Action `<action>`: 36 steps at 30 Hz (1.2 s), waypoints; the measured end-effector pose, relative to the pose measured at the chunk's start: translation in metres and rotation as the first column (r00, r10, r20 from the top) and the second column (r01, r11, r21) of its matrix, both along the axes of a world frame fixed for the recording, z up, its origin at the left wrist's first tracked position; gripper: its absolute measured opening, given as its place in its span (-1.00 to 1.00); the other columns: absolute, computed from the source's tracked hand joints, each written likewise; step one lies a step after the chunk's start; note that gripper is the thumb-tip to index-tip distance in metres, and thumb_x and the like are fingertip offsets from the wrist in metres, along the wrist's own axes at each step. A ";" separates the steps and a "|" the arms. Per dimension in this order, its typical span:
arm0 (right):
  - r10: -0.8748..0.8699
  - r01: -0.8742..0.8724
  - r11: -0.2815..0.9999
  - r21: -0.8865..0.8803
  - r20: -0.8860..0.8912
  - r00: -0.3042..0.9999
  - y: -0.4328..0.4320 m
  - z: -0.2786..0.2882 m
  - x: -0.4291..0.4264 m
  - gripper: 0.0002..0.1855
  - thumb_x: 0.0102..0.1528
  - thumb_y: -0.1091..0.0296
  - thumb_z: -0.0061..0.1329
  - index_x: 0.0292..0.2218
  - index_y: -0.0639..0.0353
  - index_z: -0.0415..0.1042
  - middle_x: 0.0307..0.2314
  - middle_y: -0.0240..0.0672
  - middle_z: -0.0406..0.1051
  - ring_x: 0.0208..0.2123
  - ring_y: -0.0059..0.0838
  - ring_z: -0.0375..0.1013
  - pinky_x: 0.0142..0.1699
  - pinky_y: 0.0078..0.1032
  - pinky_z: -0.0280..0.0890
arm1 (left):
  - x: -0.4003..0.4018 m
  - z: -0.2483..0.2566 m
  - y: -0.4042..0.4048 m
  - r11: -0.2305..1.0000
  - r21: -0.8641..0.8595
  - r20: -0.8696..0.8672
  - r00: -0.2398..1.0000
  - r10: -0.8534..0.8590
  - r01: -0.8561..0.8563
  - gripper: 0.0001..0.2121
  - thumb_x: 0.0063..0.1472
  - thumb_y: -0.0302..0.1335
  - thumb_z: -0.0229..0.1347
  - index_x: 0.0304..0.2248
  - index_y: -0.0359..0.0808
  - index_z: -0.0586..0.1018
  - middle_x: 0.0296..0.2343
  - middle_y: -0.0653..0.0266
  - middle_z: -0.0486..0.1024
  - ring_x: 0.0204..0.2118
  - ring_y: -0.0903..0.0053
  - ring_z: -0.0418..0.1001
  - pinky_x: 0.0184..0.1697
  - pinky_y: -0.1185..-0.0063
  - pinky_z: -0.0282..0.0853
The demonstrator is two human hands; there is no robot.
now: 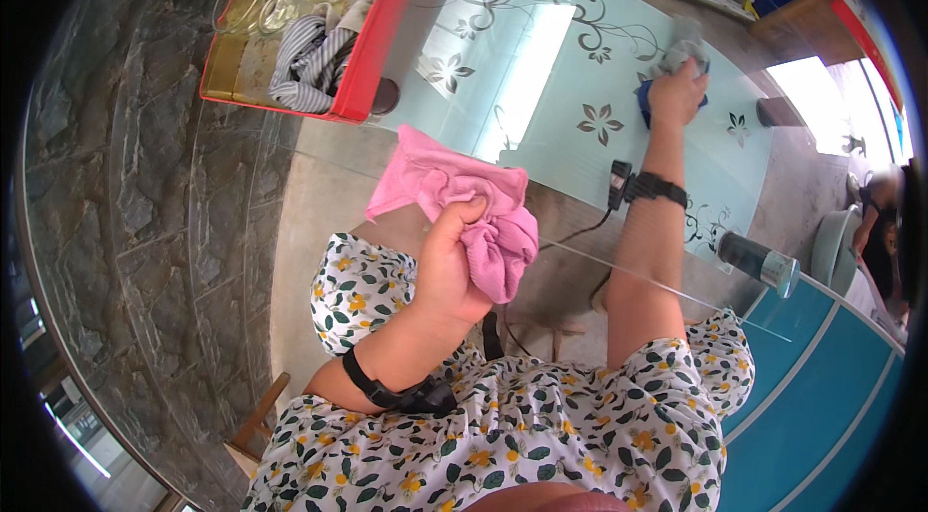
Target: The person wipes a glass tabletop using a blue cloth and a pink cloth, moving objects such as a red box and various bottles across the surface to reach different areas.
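Observation:
My left hand (458,262) holds a crumpled pink cloth (500,222) in front of my body, near the close edge of a glass table (536,98) with flower and scroll patterns. Farther off, my right arm reaches across the table. There my right hand (678,95) is closed over a bunched grey cloth (685,56) and a dark blue cloth (644,104), pressed on the glass near its far right side. Each of my wrists wears a black strap; a cable hangs by the right one.
A red-edged box (359,48) at the upper left holds striped cloth (312,62) and clear coiled tubing (290,4). A clear cylindrical container (757,262) lies at the right. A mop head (710,1) rests on the floor beyond. Another person (881,222) is at the far right beside a basin (834,244).

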State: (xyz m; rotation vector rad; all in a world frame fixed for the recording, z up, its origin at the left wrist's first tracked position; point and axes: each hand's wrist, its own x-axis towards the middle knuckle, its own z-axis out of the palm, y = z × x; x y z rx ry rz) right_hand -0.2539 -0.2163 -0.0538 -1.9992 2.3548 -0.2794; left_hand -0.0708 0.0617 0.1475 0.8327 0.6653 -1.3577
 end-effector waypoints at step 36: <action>0.338 -0.806 0.559 0.192 0.836 0.433 0.202 0.332 -0.048 -0.44 -0.18 0.60 -0.22 -0.06 0.27 0.28 -0.27 -0.28 0.39 -0.21 -0.47 0.35 -0.08 -0.55 0.21 | 0.008 -0.045 -0.015 0.974 -0.226 -0.021 1.000 -0.011 0.006 -0.90 0.01 -0.50 -0.03 -0.42 -0.25 0.33 -0.54 0.31 0.34 -0.61 0.56 0.32 -0.59 0.54 0.27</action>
